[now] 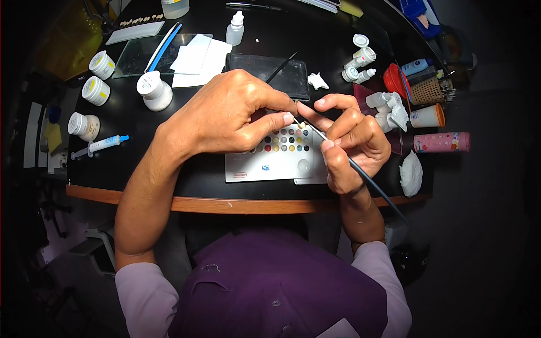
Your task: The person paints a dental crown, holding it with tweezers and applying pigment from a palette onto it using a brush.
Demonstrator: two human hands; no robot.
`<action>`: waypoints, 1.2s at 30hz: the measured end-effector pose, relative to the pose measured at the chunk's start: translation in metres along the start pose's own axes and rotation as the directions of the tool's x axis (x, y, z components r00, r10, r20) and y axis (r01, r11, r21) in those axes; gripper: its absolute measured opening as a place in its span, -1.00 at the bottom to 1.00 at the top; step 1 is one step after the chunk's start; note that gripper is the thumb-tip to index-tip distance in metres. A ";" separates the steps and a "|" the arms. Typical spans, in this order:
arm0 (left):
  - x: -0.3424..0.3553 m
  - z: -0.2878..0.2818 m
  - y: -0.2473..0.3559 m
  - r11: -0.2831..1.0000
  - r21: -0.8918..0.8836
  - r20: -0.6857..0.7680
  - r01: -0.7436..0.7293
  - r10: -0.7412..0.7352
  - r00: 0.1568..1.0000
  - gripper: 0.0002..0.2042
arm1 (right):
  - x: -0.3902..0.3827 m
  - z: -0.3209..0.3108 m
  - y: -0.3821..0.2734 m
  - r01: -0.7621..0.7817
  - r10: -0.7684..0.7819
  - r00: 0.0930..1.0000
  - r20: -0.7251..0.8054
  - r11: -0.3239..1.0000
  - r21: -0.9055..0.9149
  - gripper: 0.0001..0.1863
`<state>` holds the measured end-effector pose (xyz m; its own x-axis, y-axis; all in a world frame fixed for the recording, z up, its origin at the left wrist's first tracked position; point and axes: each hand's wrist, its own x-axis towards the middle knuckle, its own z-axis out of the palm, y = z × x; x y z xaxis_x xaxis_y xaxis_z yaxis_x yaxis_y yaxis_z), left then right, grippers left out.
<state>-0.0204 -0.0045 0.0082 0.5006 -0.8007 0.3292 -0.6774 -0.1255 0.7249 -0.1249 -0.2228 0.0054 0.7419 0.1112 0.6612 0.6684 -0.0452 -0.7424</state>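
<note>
My right hand (356, 143) grips a long dark brush (372, 183), its thumb and bent fingers around the handle and its index finger reaching toward my left hand (225, 112). My left hand's thumb and forefinger are closed at the brush's thin front end; whether they hold the tip or something else is unclear. A tiny pale piece (302, 125) shows just beside the fingertips, too small to make out. Below the hands lies a white palette (253, 169) with rows of coloured dots, partly covered by my left hand. Behind them is a black tray (242, 63) with another brush (282, 66).
Jars (96, 90) and a syringe (104, 143) stand or lie at left. A glass slab (129, 59), paper (191, 59) and dropper bottle (235, 31) are behind. At right are small bottles (363, 56), a red bowl (394, 79), pink cylinder (441, 142) and white wad (410, 173).
</note>
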 end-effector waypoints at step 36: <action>-0.008 0.006 0.004 0.866 0.494 -0.143 0.079 -0.009 0.990 -0.79 | 0.000 0.017 0.007 0.167 -0.189 0.981 0.037 0.734 -0.658 -0.77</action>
<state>-0.0305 -0.0026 0.0051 0.5786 -0.7074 0.4060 -0.8132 -0.4614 0.3547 -0.1207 -0.2064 -0.0015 0.5994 0.1543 0.7855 0.6490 -0.6680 -0.3640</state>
